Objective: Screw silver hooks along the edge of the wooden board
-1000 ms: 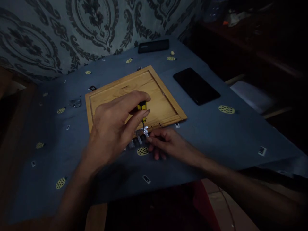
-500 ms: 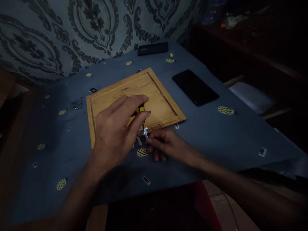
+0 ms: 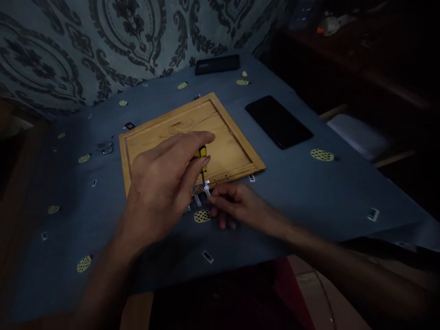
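My left hand [image 3: 161, 176] grips the yellow and black handle of a screwdriver [image 3: 203, 161], which stands nearly upright. Its tip meets a small silver metal clip [image 3: 206, 188] at the near edge of a wooden frame [image 3: 237, 137]. With thumb and fingers, my right hand [image 3: 237, 204] pinches the lower end of that clip. A second metal clip [image 3: 197, 200] sits just left of it, partly behind my left hand. The frame lies flat with its wood-grained panel facing up, and small dark holes dot its near edge.
A blue patterned cloth [image 3: 275, 201] covers the table. Right of the frame lies a black phone [image 3: 279, 122]; a dark phone case [image 3: 217, 64] rests by the patterned fabric [image 3: 130, 32] at the back. Small clear or metal pieces [image 3: 105, 147] lie at left.
The camera view has shifted slightly. My left thumb has slid a little on the screwdriver handle, showing more of it. My right hand keeps its pinch on the clip.
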Motion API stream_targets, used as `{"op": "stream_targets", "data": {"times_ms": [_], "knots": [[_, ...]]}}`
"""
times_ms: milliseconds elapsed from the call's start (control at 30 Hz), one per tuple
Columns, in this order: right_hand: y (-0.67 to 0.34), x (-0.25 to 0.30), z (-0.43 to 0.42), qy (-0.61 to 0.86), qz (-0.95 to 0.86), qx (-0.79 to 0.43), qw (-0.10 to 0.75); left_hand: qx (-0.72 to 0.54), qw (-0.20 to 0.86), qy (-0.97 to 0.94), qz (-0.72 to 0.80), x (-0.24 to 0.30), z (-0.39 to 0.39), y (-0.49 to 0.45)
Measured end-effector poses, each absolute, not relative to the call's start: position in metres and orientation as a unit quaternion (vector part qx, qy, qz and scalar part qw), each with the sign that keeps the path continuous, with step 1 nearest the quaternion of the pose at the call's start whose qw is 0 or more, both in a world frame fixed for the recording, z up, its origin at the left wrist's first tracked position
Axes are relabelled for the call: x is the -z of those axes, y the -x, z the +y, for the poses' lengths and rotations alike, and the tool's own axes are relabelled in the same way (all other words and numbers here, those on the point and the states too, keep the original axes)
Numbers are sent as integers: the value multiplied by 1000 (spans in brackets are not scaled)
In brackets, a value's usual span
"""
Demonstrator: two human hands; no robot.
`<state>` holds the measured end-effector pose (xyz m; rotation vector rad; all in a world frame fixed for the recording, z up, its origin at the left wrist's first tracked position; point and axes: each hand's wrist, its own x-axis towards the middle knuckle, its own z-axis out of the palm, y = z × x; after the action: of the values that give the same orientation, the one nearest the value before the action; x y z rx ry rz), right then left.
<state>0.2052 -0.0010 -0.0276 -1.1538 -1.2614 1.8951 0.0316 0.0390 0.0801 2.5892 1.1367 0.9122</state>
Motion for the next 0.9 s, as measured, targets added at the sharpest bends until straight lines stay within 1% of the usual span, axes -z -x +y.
{"op": "stream_targets", "data": {"times_ms": [400, 633, 900], "knots": [[-204, 28, -1, 435, -470, -712, 287, -282, 98, -888, 349, -86, 45, -25], [-204, 27, -1, 439, -462, -715, 288, -376, 100, -827, 405, -100, 35, -16], [-204, 27, -1, 441, -461, -714, 289, -309, 93, -861, 392, -87, 39, -23]]}}
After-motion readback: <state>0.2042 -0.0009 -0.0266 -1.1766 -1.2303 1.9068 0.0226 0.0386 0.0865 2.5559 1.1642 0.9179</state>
